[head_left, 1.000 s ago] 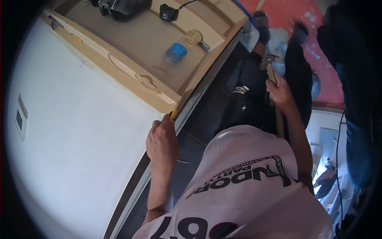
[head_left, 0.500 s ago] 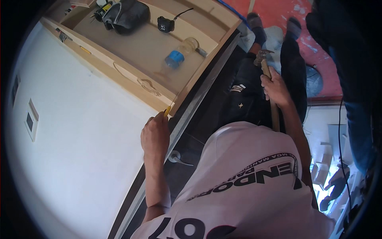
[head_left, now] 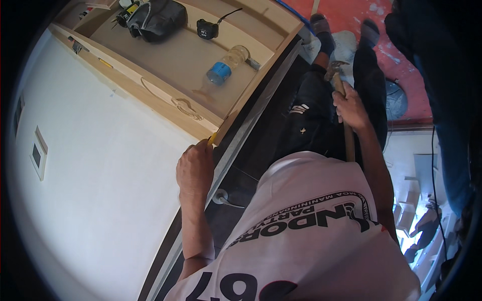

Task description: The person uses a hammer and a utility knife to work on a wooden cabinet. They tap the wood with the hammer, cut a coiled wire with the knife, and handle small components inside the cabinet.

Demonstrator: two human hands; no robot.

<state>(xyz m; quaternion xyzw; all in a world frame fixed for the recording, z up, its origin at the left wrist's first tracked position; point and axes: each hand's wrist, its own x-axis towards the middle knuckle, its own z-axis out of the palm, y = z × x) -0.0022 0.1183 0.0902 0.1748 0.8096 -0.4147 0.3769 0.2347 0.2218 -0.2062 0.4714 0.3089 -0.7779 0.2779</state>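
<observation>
Two bare hands reach out past a white printed shirt (head_left: pixel 301 241), each with something in its grip. The left hand (head_left: pixel 195 168) is bent inward with its fingers curled tight, pinching a small yellow tool (head_left: pixel 212 139); most of that is hidden by the fingers, so I cannot tell its exact kind or whether its tip is pressed into the wood. The right hand (head_left: pixel 350 108) is wrapped around the wooden handle of a hammer (head_left: pixel 339 85), held partway up, the head pointing away from the body and well apart from the yellow tool. Just beyond the left hand, the yellow tool sits at the nearest corner of a pale wooden frame (head_left: pixel 160 103), whose long rail carries a carved swirl. The step in hand looks like setting the tool at that corner while the hammer waits; a next move would call for a firm left grip, the tip placed squarely on the wood, and fingers clear of any blow. Farther off, inside the frame, lie a clear bottle (head_left: pixel 219 72) with a blue label, a black tape measure (head_left: pixel 207 29) and a dark bag (head_left: pixel 158 20). Beyond the frame's far end, the person's feet (head_left: pixel 321 25) rest near a paint-spotted red floor (head_left: pixel 401 65).
</observation>
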